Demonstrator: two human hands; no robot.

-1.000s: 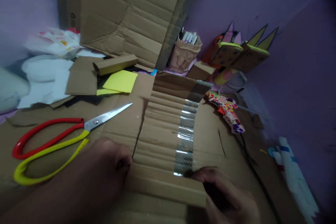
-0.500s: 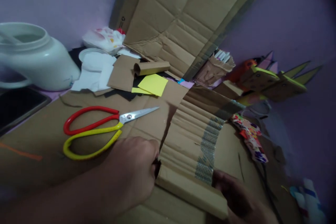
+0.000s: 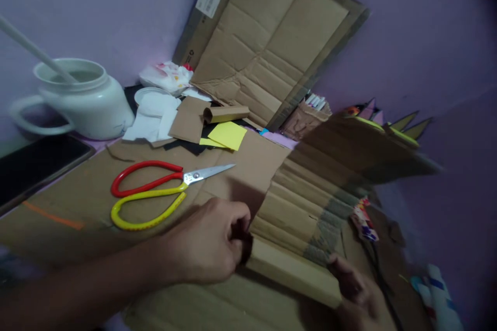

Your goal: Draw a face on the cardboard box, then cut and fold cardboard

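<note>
A corrugated cardboard sheet (image 3: pixel 291 212) with silvery tape along its right side has its near edge rolled into a tube. My left hand (image 3: pixel 213 240) is closed on the left end of the roll, its fingertips partly in shadow. At the roll's right end, my right hand (image 3: pixel 359 292) grips the cardboard between thumb and fingers. The sheet's far part rises off the table at the right. Scissors (image 3: pixel 190 177) with one red and one yellow handle lie left of the sheet, beyond my left hand.
A white pitcher (image 3: pixel 91 106) and a dark phone (image 3: pixel 39 168) are at the left. Yellow paper (image 3: pixel 229 136) and a small cardboard tube (image 3: pixel 229 114) lie behind the scissors. A large cardboard panel (image 3: pixel 264 36) leans on the wall. A paper bag of white sticks (image 3: pixel 305 119) stands before it.
The cardboard's far part has lifted and now covers much of the items at the right. The view has shifted, with the pitcher and scissors further right in it. Both hands still hold the roll.
</note>
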